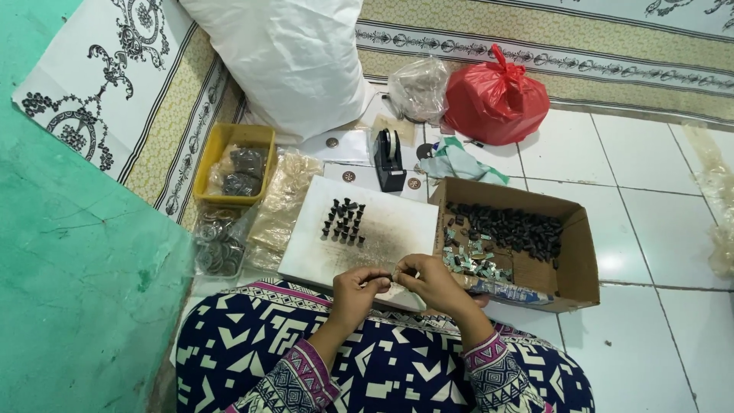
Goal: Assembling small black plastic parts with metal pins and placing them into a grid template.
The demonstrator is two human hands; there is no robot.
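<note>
Where the white tiled floor (657,229) meets a patterned cream cloth (153,107), a big white sack (283,61) leans at the top, with a red plastic bag (495,98) tied shut to its right and a clear bag (419,88) of greyish bits between them. Nearer the person, an open cardboard box (579,252) sits on the tiles; a heap of small black parts (512,228) fills its far half and a scatter of tiny pale green pieces (466,260) lies in its near left corner. Just left of the box, touching it, lies a white board (382,237) that serves as the worktop, and on it a cluster of little black pieces (344,222) stands upright in short rows. Left of the board come crumpled clear bags (284,200), then a yellow tray (222,141) holding dark metal bits, and below it a pile of silvery round discs (216,243). A black tape dispenser (388,159) stands behind the board.

Both hands meet over the board's near edge, above the lap in a navy patterned garment (382,367). The left hand (358,289) and the right hand (434,283) each have fingertips pressed together, pinching one tiny dark piece (395,276) between them; it is too small to tell its shape.
</note>
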